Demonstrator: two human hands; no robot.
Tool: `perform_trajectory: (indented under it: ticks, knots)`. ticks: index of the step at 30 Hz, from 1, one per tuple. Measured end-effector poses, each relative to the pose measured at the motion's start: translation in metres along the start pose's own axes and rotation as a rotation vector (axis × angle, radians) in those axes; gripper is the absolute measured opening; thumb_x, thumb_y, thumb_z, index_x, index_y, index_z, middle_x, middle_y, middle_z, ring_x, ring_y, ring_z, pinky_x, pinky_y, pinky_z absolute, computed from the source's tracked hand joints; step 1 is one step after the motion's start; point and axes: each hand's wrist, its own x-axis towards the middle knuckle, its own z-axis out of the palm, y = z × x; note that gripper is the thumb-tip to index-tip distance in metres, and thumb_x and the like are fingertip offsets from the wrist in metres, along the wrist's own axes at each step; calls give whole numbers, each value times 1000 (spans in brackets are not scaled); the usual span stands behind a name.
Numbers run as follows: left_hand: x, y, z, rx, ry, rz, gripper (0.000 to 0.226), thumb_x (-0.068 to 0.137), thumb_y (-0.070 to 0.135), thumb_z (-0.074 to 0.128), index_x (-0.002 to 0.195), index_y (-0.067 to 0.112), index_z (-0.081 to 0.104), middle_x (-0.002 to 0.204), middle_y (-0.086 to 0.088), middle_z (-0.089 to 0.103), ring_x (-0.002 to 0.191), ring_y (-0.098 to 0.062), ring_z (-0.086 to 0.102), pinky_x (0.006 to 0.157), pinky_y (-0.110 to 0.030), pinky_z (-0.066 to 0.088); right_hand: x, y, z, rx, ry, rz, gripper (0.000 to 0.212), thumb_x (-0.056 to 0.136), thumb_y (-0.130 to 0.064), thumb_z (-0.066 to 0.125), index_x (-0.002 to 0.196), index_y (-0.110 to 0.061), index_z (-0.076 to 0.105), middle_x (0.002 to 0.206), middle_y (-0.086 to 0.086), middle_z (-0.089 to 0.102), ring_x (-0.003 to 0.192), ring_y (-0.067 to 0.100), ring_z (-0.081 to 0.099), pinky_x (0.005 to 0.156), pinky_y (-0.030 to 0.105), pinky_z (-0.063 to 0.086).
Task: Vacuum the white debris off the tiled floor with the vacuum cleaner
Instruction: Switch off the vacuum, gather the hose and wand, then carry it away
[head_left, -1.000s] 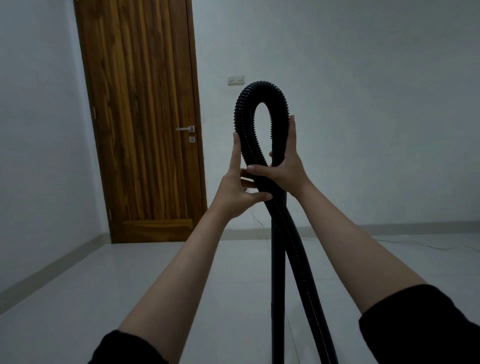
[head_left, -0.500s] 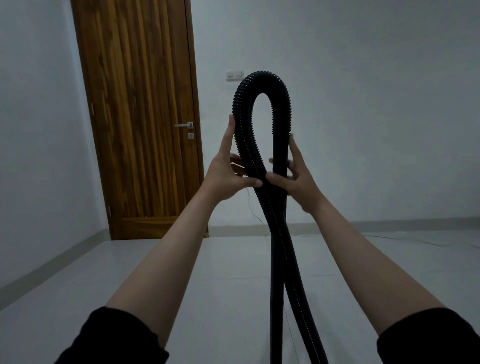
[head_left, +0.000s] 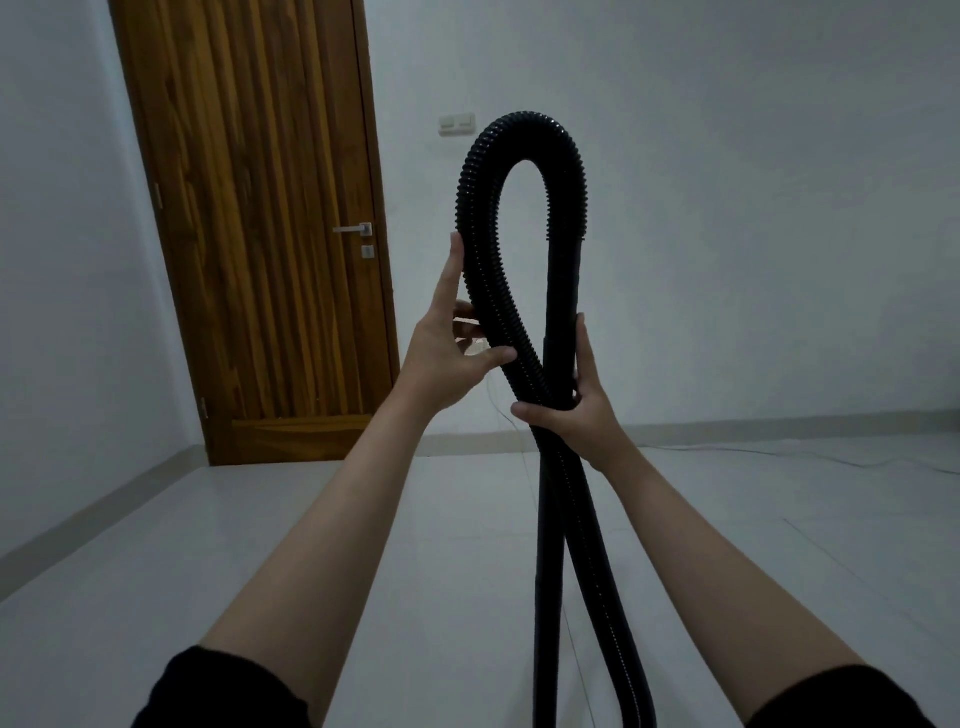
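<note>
Black vacuum hose (head_left: 470, 218) stands looped at chest height right of the wooden door (head_left: 249, 218). Left hand (head_left: 447, 353) pinches its ribbed run; right hand (head_left: 576, 410) grips the crossing. Advise untwisting gradually, avoiding kinks. No debris visible on tiled floor (head_left: 208, 545).

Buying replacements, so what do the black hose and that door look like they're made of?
Hose: likely flexible plastic, ribbed, slightly glossy, bending in a tight loop. Door: looks like varnished wood or wood veneer, with vertical grain and a warm sheen.
</note>
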Motion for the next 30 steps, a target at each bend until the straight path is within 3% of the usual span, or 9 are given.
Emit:
perform_trajectory:
  ticks: [3, 7, 11, 15, 18, 25, 28, 30]
  knots:
    - [-14, -5, 6, 6, 49, 35, 103, 80, 12, 75, 152, 29, 4, 108, 9, 56, 101, -9, 61, 88, -22, 54, -1, 1, 3, -13, 17, -4, 119, 61, -41, 90, 142, -67, 7, 157, -10, 30, 137, 25, 43, 107, 56, 41]
    - [-61, -27, 20, 68, 69, -22, 91, 84, 31, 69, 153, 24, 11, 131, -3, 50, 114, -13, 55, 97, -34, 50, -1, 0, 6, -31, 27, 8, 122, 65, -40, 89, 151, -51, 3, 160, -16, 22, 143, 8, 32, 117, 50, 31]
    - [-106, -51, 39, 114, 20, -149, 100, 80, 38, 74, 153, 23, 8, 141, -2, 41, 123, -11, 46, 102, -32, 44, 2, 0, 9, -57, 47, 13, 119, 67, -44, 87, 151, -49, 3, 161, -14, 18, 145, 9, 29, 118, 48, 29]
    - [-126, -59, 71, 72, -145, -248, 106, 74, 46, 77, 153, 26, 9, 151, 1, 33, 132, -9, 39, 106, -29, 41, 4, 5, 14, -51, 91, 6, 115, 68, -46, 86, 151, -50, 7, 160, -11, 23, 144, 12, 31, 117, 48, 31]
    - [-140, -66, 98, -22, -205, -386, 113, 69, 50, 80, 152, 30, 6, 151, 4, 34, 132, -8, 38, 103, -25, 38, 5, 7, 16, -60, 84, -12, 113, 67, -47, 87, 148, -57, 7, 160, -12, 22, 144, 19, 34, 114, 53, 34]
    - [-148, -84, 124, -153, -227, -553, 106, 71, 54, 76, 151, 29, 12, 146, 3, 43, 133, -13, 42, 101, -28, 38, 7, 9, 15, -48, 76, -11, 115, 73, -34, 85, 154, -43, 4, 161, -16, 17, 145, 9, 29, 116, 47, 33]
    - [-148, -87, 128, -193, -198, -527, 90, 75, 49, 76, 148, 30, 25, 130, 11, 54, 116, 0, 52, 96, -26, 47, 5, 14, 18, -40, 68, 8, 114, 76, -33, 84, 154, -40, 2, 161, -16, 17, 144, 6, 28, 117, 43, 32]
    - [-149, -90, 128, -199, -165, -504, 77, 77, 43, 76, 142, 32, 35, 117, 21, 56, 106, 9, 55, 87, -21, 50, 2, 20, 21, -52, 56, 19, 112, 79, -34, 81, 155, -39, -1, 161, -18, 14, 144, 1, 26, 118, 31, 30]
